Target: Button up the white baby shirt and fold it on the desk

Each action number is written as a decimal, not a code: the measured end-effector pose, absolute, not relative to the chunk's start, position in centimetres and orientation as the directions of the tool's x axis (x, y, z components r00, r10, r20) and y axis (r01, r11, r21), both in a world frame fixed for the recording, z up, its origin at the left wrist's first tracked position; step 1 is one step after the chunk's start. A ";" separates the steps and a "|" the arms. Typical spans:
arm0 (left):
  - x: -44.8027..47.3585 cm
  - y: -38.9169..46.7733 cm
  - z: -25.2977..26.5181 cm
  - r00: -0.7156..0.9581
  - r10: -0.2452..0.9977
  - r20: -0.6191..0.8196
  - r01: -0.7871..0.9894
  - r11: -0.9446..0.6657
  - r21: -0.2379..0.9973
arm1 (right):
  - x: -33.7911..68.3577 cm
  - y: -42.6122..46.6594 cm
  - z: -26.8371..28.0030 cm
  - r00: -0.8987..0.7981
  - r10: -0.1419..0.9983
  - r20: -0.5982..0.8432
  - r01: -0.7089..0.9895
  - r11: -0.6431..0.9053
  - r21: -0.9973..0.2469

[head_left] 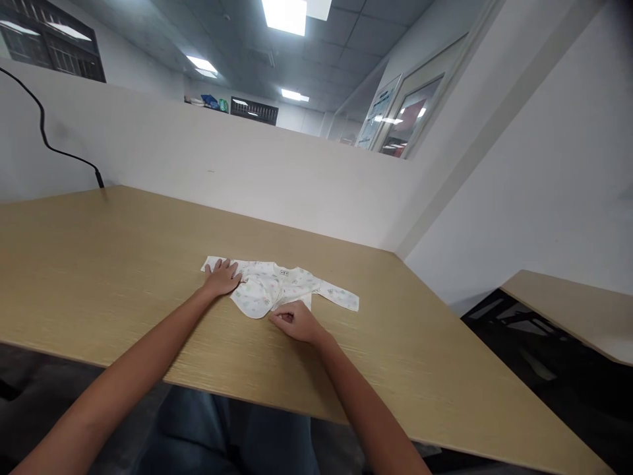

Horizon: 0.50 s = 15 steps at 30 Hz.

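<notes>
A small white baby shirt (257, 290) with a pale print lies spread on the table, its neckline toward the far side and both long sleeves stretched out sideways. My left hand (222, 277) rests flat on the left sleeve, fingers spread. At the lower front edge, my right hand (297, 320) is closed, thumb and fingers pinched at the shirt's hem near the middle. The pinched bit of cloth is mostly hidden by the fingers. Some folds run across the shirt's front above this hand.
The shirt lies on a wide wooden table (123, 264). A white partition (247, 168) rises along its far edge. A black cable (44, 128) hangs down at the left. Another table (578, 316) stands to the right, past a gap.
</notes>
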State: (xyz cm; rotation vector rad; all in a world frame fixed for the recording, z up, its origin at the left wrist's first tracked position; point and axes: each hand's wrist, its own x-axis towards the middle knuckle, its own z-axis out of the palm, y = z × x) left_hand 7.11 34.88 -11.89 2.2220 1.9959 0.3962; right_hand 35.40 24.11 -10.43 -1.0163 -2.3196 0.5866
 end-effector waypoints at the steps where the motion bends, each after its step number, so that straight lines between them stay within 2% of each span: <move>1: 7.1 34.9 -11.9 0.092 0.990 0.109 0.956 -0.118 0.267 | 35.3 24.1 -10.4 -0.576 0.764 0.290 0.553 0.626 -0.549; 10: 7.2 34.7 -11.5 0.097 0.992 0.081 0.969 -0.113 0.222 | 33.4 23.5 -10.8 -0.498 0.818 0.286 0.776 0.568 -0.274; 15: 7.2 34.8 -11.7 0.099 0.991 0.085 0.967 -0.116 0.226 | 32.9 23.6 -11.3 -0.489 0.826 0.279 0.816 0.546 -0.187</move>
